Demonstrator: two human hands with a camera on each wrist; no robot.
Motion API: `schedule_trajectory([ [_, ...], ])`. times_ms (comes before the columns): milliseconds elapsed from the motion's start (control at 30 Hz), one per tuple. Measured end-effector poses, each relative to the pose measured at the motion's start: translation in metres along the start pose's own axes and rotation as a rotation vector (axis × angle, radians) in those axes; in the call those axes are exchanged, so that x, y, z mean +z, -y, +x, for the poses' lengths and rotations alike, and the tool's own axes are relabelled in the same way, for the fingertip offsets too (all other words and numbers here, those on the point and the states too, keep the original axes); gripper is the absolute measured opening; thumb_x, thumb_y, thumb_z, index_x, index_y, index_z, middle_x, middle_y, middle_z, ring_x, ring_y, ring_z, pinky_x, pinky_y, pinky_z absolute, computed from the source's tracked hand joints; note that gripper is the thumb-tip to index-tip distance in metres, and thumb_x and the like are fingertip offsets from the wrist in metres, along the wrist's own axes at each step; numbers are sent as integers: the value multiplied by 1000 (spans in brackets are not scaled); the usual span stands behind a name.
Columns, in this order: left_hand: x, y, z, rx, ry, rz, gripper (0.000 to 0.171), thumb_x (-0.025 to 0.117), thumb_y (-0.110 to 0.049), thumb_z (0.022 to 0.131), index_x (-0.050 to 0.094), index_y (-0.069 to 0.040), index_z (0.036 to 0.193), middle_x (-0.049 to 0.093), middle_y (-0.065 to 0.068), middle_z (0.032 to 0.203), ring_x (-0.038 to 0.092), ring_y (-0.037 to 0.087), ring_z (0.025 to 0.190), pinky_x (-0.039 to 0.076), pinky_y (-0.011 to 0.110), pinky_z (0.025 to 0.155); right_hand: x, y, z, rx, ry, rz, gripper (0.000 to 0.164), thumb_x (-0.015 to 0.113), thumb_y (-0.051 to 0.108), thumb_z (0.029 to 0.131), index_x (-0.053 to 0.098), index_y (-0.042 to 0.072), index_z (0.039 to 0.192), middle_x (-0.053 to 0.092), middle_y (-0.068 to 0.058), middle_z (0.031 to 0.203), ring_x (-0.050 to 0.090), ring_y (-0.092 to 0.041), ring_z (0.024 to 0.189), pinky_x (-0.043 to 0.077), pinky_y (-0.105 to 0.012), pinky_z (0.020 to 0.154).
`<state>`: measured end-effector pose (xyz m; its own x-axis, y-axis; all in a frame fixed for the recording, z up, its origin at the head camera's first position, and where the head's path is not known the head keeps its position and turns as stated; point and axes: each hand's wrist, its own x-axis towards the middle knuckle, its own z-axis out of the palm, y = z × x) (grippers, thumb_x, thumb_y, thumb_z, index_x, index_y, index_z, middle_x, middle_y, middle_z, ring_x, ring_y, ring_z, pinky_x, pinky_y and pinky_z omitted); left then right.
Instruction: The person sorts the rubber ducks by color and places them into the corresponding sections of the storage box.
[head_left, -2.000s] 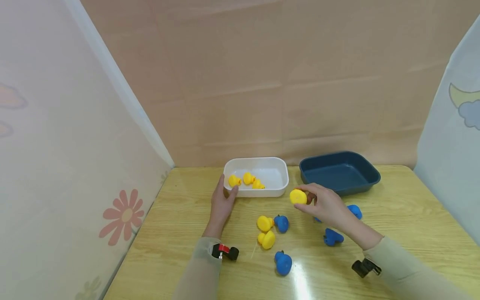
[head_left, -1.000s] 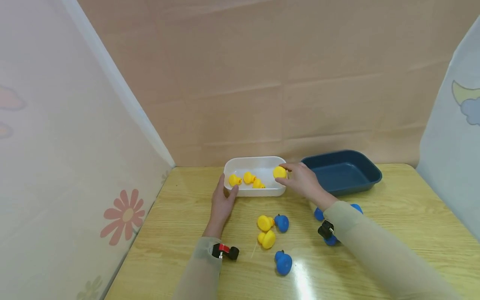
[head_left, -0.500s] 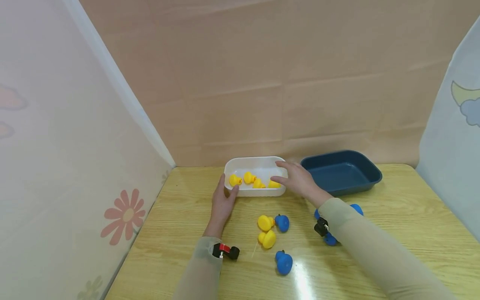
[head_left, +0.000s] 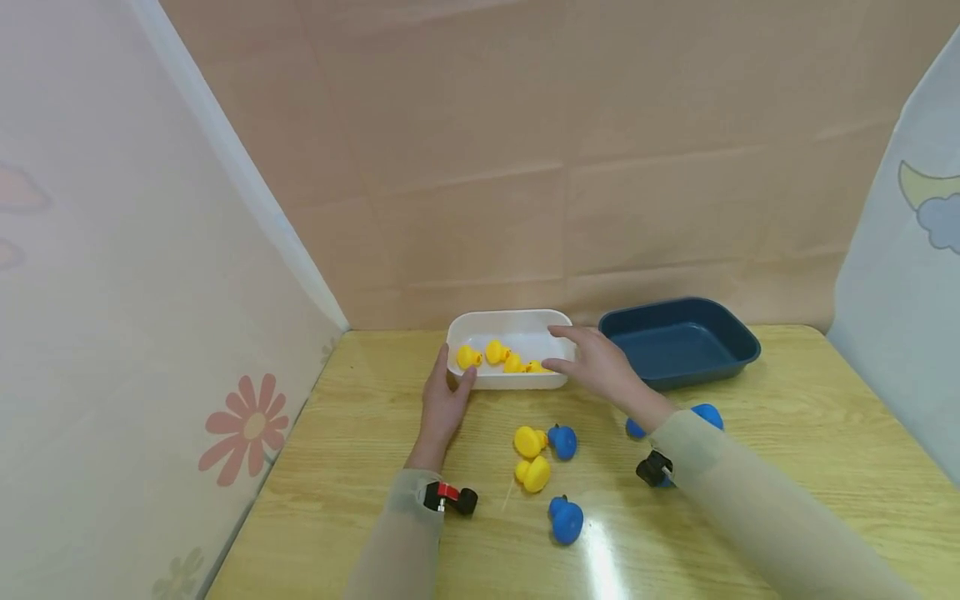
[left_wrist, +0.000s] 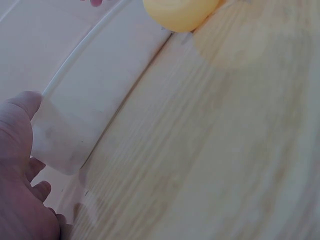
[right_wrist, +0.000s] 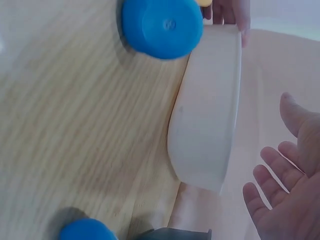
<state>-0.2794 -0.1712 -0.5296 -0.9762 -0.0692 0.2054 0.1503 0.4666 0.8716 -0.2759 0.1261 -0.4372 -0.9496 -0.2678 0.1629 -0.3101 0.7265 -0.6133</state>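
My left hand [head_left: 442,407] grips the left front corner of a white tray [head_left: 517,382], thumb [left_wrist: 25,102] at the rim and fingers round the outer wall. Several yellow rubber ducks [head_left: 496,352] lie inside. One of them, a yellow duck [head_left: 536,367] at the front wall, is partly hidden by my right thumb. Over the tray's right end, my right hand [head_left: 600,365] hovers with fingers spread and holds nothing; its palm shows in the right wrist view.
Right of the white tray stands a dark blue tray [head_left: 678,340]. On the wooden table [head_left: 360,433] lie two yellow ducks [head_left: 530,442] and several blue ducks [head_left: 562,442], some partly behind my right forearm. A fabric wall [head_left: 465,208] closes the back.
My right hand carried a yellow duck left over the white tray and let go of it. The duck dropped inside and shifted slightly left. My left hand has kept its place at the tray.
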Motion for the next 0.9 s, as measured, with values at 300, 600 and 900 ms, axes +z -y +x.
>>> schedule_trajectory([
  [300, -1, -5, -2, 2, -7, -2, 81, 66, -40, 113, 26, -7, 175, 33, 18, 177, 30, 38, 164, 27, 56, 132, 3, 6, -26, -28, -17, 34, 68, 85, 39, 100, 62, 14, 159, 58, -17, 160, 50, -46, 148, 46, -70, 113],
  [600, -2, -5, -4, -6, -9, -9, 81, 66, -40, 113, 27, -8, 176, 33, 18, 177, 30, 38, 164, 26, 55, 132, 12, 11, -46, -91, 28, 75, 65, 86, 33, 99, 63, 13, 157, 63, -13, 156, 55, -42, 144, 49, -67, 114],
  [900, -3, -4, -6, -2, -11, -8, 81, 67, -39, 112, 27, -7, 175, 33, 18, 177, 31, 37, 163, 27, 56, 132, 21, 14, -60, -117, 149, 159, 67, 84, 40, 100, 61, 17, 159, 67, -4, 152, 61, -34, 139, 50, -62, 113],
])
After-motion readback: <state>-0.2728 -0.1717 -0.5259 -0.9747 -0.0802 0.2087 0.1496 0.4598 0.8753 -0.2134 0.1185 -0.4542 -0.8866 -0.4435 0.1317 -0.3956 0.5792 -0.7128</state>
